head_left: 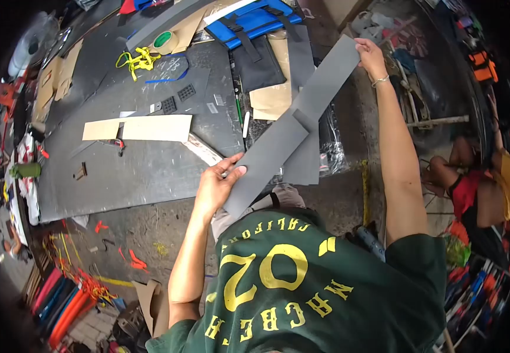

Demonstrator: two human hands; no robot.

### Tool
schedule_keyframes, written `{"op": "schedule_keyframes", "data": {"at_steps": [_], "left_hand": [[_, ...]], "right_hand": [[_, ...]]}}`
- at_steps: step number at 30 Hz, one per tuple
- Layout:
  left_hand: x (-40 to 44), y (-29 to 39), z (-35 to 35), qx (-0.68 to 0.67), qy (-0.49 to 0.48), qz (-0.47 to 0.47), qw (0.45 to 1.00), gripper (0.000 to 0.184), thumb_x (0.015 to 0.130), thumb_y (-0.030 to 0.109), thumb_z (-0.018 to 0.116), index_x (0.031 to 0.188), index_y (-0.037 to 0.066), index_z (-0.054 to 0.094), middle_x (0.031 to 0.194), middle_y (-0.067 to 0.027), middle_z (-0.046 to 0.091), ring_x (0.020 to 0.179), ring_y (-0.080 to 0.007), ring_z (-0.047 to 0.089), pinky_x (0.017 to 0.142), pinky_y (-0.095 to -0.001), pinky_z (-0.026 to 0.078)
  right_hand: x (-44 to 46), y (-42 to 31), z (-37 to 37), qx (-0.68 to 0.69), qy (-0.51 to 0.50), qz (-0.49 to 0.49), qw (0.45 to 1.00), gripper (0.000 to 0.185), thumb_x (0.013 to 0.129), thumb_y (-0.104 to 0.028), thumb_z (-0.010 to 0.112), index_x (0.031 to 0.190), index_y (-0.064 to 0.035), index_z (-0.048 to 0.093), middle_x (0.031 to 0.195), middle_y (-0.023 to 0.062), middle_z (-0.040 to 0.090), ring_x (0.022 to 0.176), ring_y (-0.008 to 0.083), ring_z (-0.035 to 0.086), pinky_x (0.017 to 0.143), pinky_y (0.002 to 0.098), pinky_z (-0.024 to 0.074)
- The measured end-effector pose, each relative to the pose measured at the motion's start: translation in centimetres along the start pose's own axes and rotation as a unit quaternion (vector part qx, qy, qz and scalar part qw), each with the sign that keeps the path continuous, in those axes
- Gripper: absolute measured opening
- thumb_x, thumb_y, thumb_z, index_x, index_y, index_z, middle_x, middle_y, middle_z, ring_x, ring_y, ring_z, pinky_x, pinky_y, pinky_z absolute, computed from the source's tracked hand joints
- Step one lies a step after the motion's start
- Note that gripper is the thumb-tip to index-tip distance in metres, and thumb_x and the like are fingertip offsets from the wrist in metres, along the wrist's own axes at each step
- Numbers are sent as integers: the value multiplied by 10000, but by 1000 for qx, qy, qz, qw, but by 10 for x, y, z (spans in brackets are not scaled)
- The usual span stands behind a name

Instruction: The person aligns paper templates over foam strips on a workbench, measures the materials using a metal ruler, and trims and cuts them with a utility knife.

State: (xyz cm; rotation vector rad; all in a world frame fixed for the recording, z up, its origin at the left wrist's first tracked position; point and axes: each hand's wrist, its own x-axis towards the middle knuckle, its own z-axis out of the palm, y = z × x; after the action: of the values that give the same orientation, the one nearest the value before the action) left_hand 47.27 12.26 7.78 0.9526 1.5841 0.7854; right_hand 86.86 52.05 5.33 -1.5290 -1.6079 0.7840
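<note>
A long dark grey sheet strip [272, 150] runs diagonally from my waist to the upper right. Partway along it, a step and an overlapping flap show; I cannot tell whether it is one piece or two. My left hand [220, 182] pinches its lower part, thumb on top. The far upper end is between the thumb and fingers of my right hand [371, 59]. Beneath the strip, more grey sheet [303, 162] lies at the table's edge. Left of my left hand are a tan cardboard strip [155, 127] and a shiny metallic strip [203, 149].
On the dark worktable [149, 182] lie yellow cord [137, 62], a tape roll [165, 42], a blue bag [252, 22], a black pouch [260, 65] and a white pen [246, 124]. Another person [472, 182] sits at the right. Coloured material rolls [67, 312] stand at lower left.
</note>
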Motion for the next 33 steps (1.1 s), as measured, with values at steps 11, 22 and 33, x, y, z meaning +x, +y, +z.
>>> {"op": "schedule_keyframes", "data": {"at_steps": [11,22,33], "left_hand": [[-21,-15,103,-8,50,-3,999,447,966,256,749,1387,124,681,1162,-191,759,986,-192,740,861,-337,572],[-36,29,174,-90,221,-37,970,421,981,188,735,1365,27,676,1185,-166,757,1017,-130,692,899,-304,559],[43,-13,240,55,341,-151,926,410,951,330,750,1279,86,714,994,-170,779,857,-268,744,813,-387,563]], "right_hand": [[25,40,-3,-49,-38,4,998,278,959,-195,644,1206,-118,746,1009,60,775,723,151,683,566,319,550],[124,63,113,7,-249,65,966,299,957,-190,663,1223,-84,751,1060,24,726,907,141,653,683,346,553],[206,112,203,71,-224,-4,972,194,908,-167,717,1051,-54,782,782,-9,642,617,119,534,528,311,437]]}}
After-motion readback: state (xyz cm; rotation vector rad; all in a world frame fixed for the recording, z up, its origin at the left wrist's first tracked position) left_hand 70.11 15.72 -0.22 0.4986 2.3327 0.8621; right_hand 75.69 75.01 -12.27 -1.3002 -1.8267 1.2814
